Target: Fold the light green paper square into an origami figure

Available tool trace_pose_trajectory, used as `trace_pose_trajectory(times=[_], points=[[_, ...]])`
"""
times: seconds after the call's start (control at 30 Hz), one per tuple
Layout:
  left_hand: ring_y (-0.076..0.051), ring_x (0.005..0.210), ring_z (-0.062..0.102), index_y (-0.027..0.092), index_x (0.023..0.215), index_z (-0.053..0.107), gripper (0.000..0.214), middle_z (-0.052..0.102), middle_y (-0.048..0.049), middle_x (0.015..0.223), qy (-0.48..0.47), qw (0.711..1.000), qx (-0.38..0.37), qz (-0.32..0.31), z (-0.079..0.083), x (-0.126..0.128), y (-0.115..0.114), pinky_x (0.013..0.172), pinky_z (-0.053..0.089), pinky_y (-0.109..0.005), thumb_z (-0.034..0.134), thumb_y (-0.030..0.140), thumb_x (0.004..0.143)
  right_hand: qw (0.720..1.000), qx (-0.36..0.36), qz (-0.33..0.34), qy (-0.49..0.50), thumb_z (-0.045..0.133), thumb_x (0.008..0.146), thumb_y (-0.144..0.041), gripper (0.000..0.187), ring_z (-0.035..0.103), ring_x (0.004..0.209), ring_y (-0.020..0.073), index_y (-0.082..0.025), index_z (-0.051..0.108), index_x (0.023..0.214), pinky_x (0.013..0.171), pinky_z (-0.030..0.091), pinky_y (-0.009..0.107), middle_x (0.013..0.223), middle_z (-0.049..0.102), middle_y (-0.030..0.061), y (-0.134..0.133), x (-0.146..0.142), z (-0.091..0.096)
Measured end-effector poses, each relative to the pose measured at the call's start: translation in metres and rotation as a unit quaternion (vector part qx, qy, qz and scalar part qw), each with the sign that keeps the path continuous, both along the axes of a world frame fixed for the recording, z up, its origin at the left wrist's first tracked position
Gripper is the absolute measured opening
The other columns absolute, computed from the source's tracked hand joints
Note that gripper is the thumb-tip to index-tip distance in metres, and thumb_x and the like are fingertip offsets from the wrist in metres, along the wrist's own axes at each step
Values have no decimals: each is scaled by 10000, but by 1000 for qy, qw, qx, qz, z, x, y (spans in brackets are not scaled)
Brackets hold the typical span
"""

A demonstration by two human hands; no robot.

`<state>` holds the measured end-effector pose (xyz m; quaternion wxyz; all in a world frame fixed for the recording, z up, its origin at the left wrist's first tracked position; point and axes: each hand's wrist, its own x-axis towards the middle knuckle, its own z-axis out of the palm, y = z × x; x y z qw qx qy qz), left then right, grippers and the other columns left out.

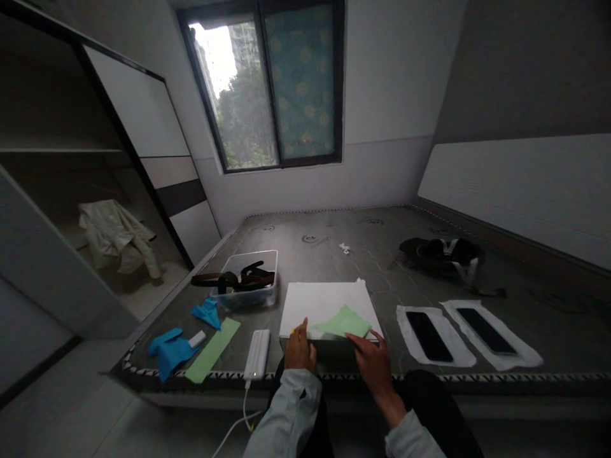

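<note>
A white box (327, 296) lies in front of me near the bed's front edge. On its lid rests a sheet of light green paper (344, 322), folded or bent into a peak. My right hand (375, 362) pinches the paper's near right corner between thumb and fingers. At the box's front left edge is my left hand (300, 348), fingers stretched forward beside the paper's left end; whether they touch the paper is hard to see. A small yellow spot shows at one of its fingers.
Left: a white power bank (258, 353) with cable, a green paper strip (213, 350), blue cloth-like pieces (174, 353) and a clear bin (245, 298) of belts (258, 275). Right: two dark phone-like panels (429, 336) on white wrappers and a dark cap-like item (442, 254).
</note>
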<state>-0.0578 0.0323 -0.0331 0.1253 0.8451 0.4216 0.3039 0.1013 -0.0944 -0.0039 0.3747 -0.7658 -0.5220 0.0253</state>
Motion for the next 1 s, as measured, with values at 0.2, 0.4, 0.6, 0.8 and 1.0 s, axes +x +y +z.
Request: trace_pose_trajectory(times=[0.2, 0.4, 0.6, 0.8, 1.0], points=[[-208, 1007, 597, 163, 1316, 434, 523, 592, -109, 1201, -202, 974, -98, -22, 8, -4, 2, 917, 465, -378, 481, 341, 827, 933, 123, -86, 328, 593, 716, -579, 470, 647, 961, 287, -175, 705, 928, 867, 483, 410, 973, 723, 107, -4, 16, 19], [-221, 1008, 627, 154, 1049, 664, 610, 700, -88, 1040, -274, 886, -321, -193, 11, -1, -4, 887, 492, -358, 245, 561, 873, 884, 97, -18, 457, 671, 565, -666, 627, 652, 946, 303, -133, 689, 895, 855, 495, 405, 912, 727, 124, -3, 20, 19], [-245, 859, 664, 115, 929, 702, 579, 724, -111, 919, -255, 879, -352, -195, 11, 4, -5, 778, 523, -327, 548, 623, 699, 913, 66, 8, 403, 607, 642, -661, 560, 663, 894, 273, -149, 653, 863, 793, 508, 360, 885, 722, 108, 0, 21, 4], [-193, 691, 649, 172, 907, 708, 341, 702, -41, 717, -187, 947, -254, -55, 19, 11, -5, 653, 503, -280, 603, 433, 716, 949, 14, -25, 313, 548, 732, -553, 412, 679, 793, 248, -174, 619, 878, 703, 503, 329, 781, 720, 72, 1, 21, -1], [-116, 516, 566, 215, 1008, 668, 350, 699, -5, 727, -180, 955, -234, -11, 19, 25, 14, 554, 441, -229, 641, 363, 692, 987, -32, -83, 132, 520, 775, -405, 241, 644, 784, 233, -196, 640, 780, 741, 481, 335, 811, 688, 70, 9, 31, -11]])
